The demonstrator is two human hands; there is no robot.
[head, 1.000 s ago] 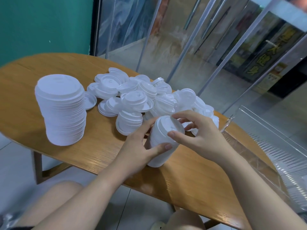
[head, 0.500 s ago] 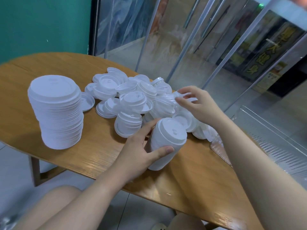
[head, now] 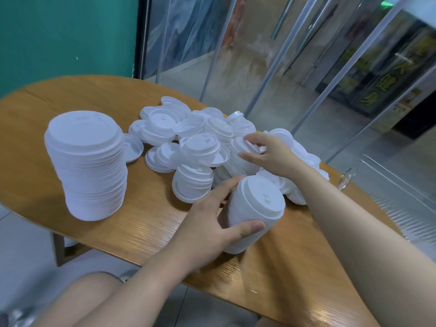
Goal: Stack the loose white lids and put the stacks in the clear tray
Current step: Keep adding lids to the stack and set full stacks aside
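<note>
The small stack of white lids point(head: 256, 214) leans on the wooden table point(head: 146, 232) near its front edge, at about five o'clock from the loose pile of lids point(head: 200, 142), and the left hand point(head: 207, 227) grasps it, thumb curled across its near side and fingers round the back. A second ago the right hand point(head: 273, 154) was pressing a lid onto the top of this stack; it has since let go, swung up to the pile at roughly twelve o'clock from the stack, and now lies there with fingers spread and lightly bent over a lid, touching it, though a closed pinch is not visible. That suggests one lid has been added and the next is being picked, so stacking is under way with much of the pile left. The tall finished stack point(head: 87, 166) stands at nine o'clock, well apart, and looks unmoved. The clear tray point(head: 401, 190) at three o'clock holds no stacks in the part that shows.
</note>
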